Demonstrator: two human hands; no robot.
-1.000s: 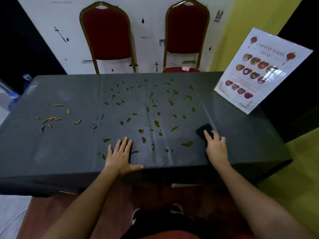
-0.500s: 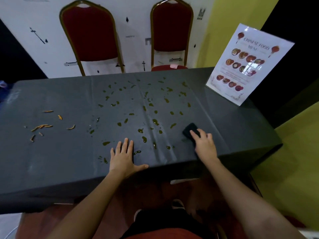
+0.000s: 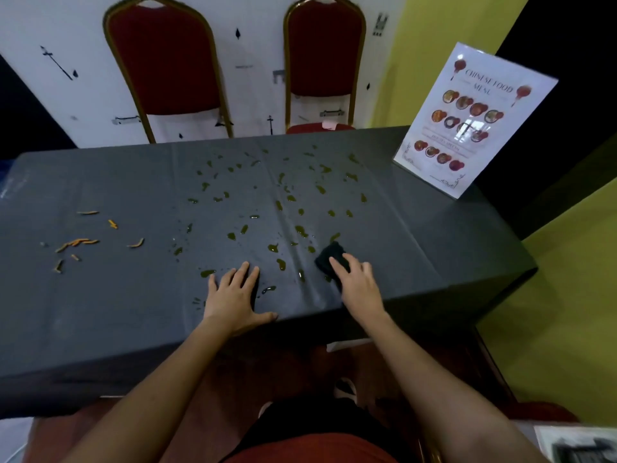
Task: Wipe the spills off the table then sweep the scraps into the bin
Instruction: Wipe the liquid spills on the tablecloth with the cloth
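Observation:
A dark grey cloth covers the table (image 3: 100, 305). Several greenish spill drops (image 3: 302, 230) dot its middle, from the near edge to the far side. Several orange scraps (image 3: 76, 242) lie at the left. My right hand (image 3: 359, 285) presses flat on a black cloth (image 3: 329, 257) near the front edge, among the nearest drops. My left hand (image 3: 235, 297) lies flat on the tablecloth with fingers spread, holding nothing. No bin is visible.
A standing menu card (image 3: 467, 118) rests on the table's far right corner. Two red chairs with gold frames (image 3: 167, 61) (image 3: 324, 55) stand behind the table against a white wall. A yellow wall lies to the right.
My right hand has slid the black cloth leftward along the front of the table, over the drop that lay near the front edge. My left hand has stayed in place.

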